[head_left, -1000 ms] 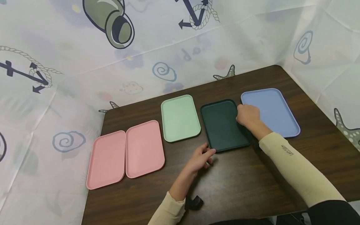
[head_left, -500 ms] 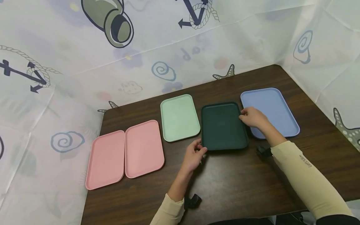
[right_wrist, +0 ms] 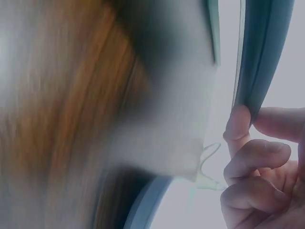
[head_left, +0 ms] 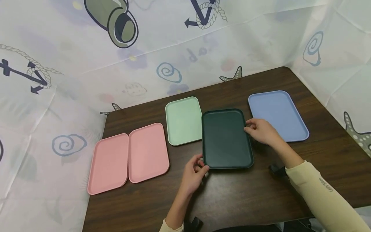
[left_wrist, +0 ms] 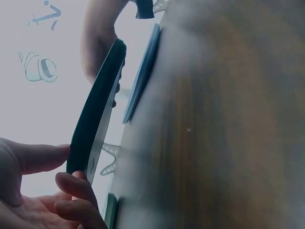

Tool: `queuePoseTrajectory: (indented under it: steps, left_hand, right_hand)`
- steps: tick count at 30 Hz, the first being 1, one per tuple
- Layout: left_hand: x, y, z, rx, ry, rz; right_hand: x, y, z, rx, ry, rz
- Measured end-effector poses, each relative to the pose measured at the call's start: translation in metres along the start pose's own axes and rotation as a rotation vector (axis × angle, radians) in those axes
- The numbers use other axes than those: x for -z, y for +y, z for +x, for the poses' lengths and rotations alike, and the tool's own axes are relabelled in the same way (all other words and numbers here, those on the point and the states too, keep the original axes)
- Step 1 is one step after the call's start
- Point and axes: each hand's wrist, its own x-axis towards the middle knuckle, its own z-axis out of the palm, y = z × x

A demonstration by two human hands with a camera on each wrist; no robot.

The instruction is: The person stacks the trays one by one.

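A dark green tray (head_left: pixel 227 141) is held between both hands, raised off the table as the wrist views show. My left hand (head_left: pixel 193 175) pinches its near left corner, thumb on the rim and fingers underneath. On the right edge, my right hand (head_left: pixel 262 131) pinches the rim between thumb and fingers. In the left wrist view the tray (left_wrist: pixel 97 109) appears edge-on, with a gap between it and the wooden surface. A light green tray (head_left: pixel 184 120) lies behind and left, its right edge partly covered by the dark one. The blue tray (head_left: pixel 279 116) lies past my right hand.
Two pink trays (head_left: pixel 110 164) lie side by side at the left of the brown wooden table (head_left: pixel 237 196). A patterned white cloth (head_left: pixel 95 74) hangs along the table's back and sides. Dark straps with small cameras sit at both wrists.
Both hands have lifted the dark green tray and drawn it toward the body and slightly left. The right hand changed from a fist-like hold over the edge to a pinch. The other trays stayed put.
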Motion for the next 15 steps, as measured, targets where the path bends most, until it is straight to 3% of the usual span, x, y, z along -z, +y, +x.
queuePoseTrajectory:
  steps: [7,15]
  left_hand:
    - [0.025,-0.004,-0.032,0.029,0.053,-0.011]
    - [0.058,-0.015,-0.066,0.106,0.131,0.017]
  right_hand:
    - [-0.026,-0.020,-0.002,0.096,-0.019,0.002]
    - [-0.065,-0.047,-0.006,0.119,-0.113,0.039]
